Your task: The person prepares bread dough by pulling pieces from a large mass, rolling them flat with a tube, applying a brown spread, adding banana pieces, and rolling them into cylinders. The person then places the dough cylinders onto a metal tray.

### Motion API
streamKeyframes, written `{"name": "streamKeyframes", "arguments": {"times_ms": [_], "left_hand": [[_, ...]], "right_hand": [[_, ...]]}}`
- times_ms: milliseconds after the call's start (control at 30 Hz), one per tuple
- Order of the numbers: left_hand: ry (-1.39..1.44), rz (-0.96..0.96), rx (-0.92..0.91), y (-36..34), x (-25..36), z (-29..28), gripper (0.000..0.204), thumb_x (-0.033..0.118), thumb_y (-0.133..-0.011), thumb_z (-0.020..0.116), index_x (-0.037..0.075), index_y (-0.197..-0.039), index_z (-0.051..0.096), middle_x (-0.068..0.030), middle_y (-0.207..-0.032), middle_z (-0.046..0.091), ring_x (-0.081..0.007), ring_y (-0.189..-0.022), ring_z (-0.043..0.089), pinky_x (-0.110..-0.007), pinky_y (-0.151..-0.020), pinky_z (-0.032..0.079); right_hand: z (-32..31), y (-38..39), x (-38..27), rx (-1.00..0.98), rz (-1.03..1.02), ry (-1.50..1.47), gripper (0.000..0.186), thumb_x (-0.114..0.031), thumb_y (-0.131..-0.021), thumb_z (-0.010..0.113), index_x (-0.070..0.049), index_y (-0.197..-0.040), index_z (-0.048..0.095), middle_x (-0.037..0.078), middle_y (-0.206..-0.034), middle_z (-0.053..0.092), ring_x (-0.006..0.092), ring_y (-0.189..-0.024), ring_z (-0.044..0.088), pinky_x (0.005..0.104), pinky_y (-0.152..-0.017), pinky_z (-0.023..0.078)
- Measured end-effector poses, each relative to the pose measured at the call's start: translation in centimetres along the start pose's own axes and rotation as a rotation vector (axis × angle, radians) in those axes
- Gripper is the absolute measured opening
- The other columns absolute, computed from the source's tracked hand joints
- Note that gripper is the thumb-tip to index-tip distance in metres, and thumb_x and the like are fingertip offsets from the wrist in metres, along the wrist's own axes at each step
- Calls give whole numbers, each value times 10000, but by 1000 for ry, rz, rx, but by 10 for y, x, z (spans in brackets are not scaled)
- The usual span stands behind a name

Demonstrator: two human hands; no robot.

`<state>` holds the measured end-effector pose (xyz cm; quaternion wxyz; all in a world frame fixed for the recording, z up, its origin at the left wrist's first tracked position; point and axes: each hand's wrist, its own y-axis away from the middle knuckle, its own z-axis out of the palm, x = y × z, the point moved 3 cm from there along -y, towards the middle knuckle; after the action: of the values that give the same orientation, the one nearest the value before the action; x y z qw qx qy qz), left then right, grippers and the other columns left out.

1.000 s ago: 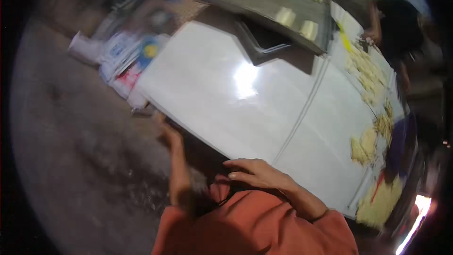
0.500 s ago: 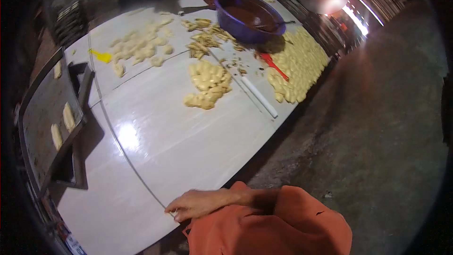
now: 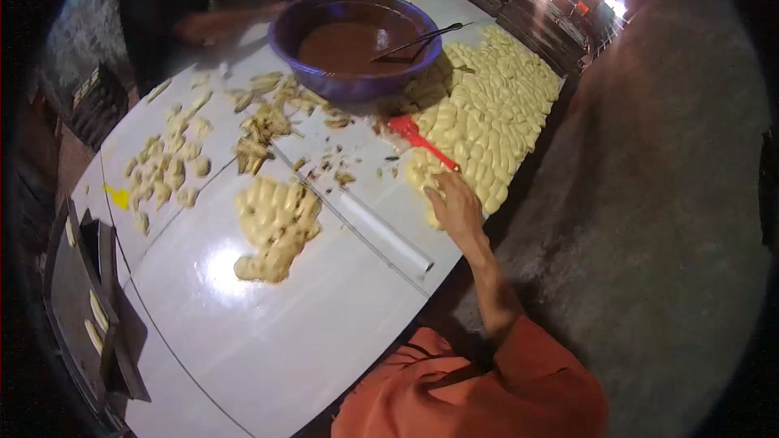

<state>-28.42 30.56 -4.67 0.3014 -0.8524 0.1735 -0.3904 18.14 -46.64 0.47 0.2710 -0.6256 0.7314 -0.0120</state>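
My right hand reaches over the near end of a dense bed of pale yellow dough pieces along the table's right edge. Its fingers are apart and seem to hold nothing; I cannot tell whether they touch the dough. Just beyond the fingertips lies a red flat-headed tool, its handle pointing toward the hand. A white rod like a rolling pin rests to the left of my wrist. Farther left sits a clump of joined dough pieces. My left hand is out of view.
A purple basin of brown liquid holds a dark long-handled utensil. Brownish strips, crumbs, scattered dough pieces and a yellow tool lie on the white table. Metal trays stand left. Two people work at the far side.
My right hand has moved from the near table edge up and right to the dough bed. The view has shifted, and the far-left person's arm is blurred by motion.
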Motion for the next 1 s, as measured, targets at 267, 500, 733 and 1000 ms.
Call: {"name": "streamKeyframes", "arguments": {"times_ms": [267,500,733,1000], "left_hand": [[295,-23,-795,146,328,115,450,323,-1106,489,50,-1463,479,-221,-1374,606,-335,-1189,640,-469,-973,580],[514,216,-994,236,513,133,269,111,-1045,615,-66,-1241,663,-160,-1188,699,-230,-1072,653,-356,-951,532],[608,405,-1413,329,641,142,282,95,-998,669,-28,-1251,678,-122,-1110,733,-171,-944,687,-328,-852,551],[774,223,-1897,456,681,85,785,185,-868,836,78,-1525,419,-142,-1567,393,-304,-1388,464,-453,-1054,511]], "right_hand": [[23,-103,55,-238,23,158,251,-234,-888,703,-38,-1044,719,180,-962,694,393,-907,681,504,-808,531],[44,-105,27,-363,284,-119,293,-270,-956,632,3,-1027,710,230,-810,733,424,-779,722,537,-753,559],[88,-100,-8,-178,283,-465,391,-294,-1045,556,70,-1119,678,207,-742,711,383,-678,702,527,-687,554],[-53,3,172,104,652,-328,238,-264,-933,737,-46,-1030,738,182,-926,743,348,-835,728,437,-762,560]]}}
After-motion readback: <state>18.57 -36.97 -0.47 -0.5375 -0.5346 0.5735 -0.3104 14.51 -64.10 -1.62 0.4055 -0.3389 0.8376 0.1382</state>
